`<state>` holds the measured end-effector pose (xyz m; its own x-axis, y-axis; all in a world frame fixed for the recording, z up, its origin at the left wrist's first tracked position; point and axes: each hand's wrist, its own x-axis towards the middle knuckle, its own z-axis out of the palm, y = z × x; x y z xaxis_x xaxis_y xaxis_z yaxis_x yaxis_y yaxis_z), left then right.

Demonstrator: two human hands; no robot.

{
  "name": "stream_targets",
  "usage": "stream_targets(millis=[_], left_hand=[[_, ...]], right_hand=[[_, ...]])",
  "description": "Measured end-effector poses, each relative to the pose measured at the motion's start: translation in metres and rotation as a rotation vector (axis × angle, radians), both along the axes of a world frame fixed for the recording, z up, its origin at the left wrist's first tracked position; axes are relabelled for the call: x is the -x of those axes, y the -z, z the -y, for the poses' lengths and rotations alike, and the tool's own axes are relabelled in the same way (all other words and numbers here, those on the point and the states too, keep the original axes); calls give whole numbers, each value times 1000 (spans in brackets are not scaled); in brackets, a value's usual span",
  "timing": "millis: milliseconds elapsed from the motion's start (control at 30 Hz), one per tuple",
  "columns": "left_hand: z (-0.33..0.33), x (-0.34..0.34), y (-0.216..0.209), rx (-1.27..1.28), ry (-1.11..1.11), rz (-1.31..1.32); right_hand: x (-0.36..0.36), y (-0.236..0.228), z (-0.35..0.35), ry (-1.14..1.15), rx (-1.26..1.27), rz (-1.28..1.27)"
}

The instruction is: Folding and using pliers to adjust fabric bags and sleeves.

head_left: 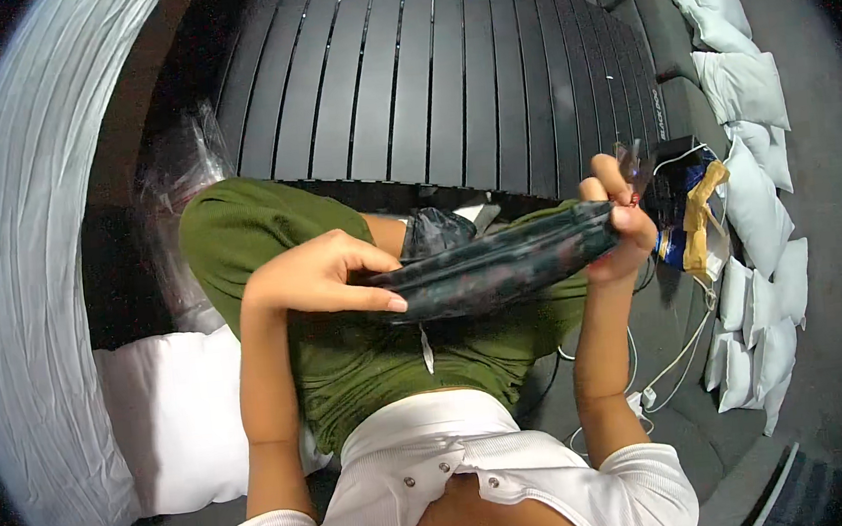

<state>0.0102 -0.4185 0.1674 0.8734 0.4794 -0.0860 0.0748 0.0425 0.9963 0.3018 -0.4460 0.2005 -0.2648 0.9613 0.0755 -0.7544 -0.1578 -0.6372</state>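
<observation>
Two-handed hold on a long dark bundle

We locate the long dark bundle point(507, 270) above the lap, held lengthwise from left to right, its right end set higher in the view. Its surface is glossy and faintly patterned, with creases running along its length; we cannot tell its exact kind.

Left hand point(325, 274): clamped on the left end of the bundle, thumb against the near face, fingers at the upper edge.

Right hand point(628, 230): clamped on the right end, thumb in front. A small translucent piece point(639, 166) shows beside its fingers.

Beneath the bundle we find green trousers point(252, 223) with a white drawstring point(426, 349). A second dark, glossy piece point(440, 229) lies by the lower leg; we cannot tell whether it joins the bundle.

Ahead is a black slatted tabletop point(365, 78). To the left we note clear plastic wrapping point(173, 174), a white pillow point(169, 415) and a white curtain point(29, 247). To the right are a blue-and-yellow package point(701, 220), a white cable point(683, 352) and pale cushions point(738, 90) along a grey sofa point(660, 337)
</observation>
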Motion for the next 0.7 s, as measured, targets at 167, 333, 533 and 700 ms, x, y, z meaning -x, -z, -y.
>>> stream_targets(millis=[167,333,533,700], left_hand=[[-19,8,-28,-379,-81,-203],[-57,-1,-60,-601,-242,-28],[-89,-32,-22,-910,-954,56],[-19,-67,74,-436,-413,-112]], right_hand=[[-18,-12,3,117,-70,566],[11,-22,-17,-453,-398,1254],[21,-44,-29,291,-109,1102],[9,-81,-44,359,-17,773]])
